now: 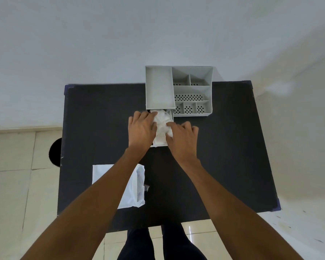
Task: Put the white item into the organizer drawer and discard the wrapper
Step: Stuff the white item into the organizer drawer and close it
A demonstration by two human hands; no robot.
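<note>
A grey desk organizer (pixel 192 91) stands at the back of the black table (pixel 223 156). Its drawer (pixel 170 113) is pulled out toward me below the left compartment. A crumpled white item (pixel 162 126) lies in the drawer and bulges above its rim. My left hand (pixel 142 129) presses on the item's left side, fingers spread over it. My right hand (pixel 182 136) presses on its right side, fingertips on the fabric. The clear plastic wrapper (pixel 137 184) lies flat near the table's front left, partly hidden under my left forearm.
The organizer's right half has several small perforated compartments (pixel 189 97). A dark round object (pixel 55 152) sits on the tiled floor left of the table. A pale wall rises behind the table. My legs stand at the front edge.
</note>
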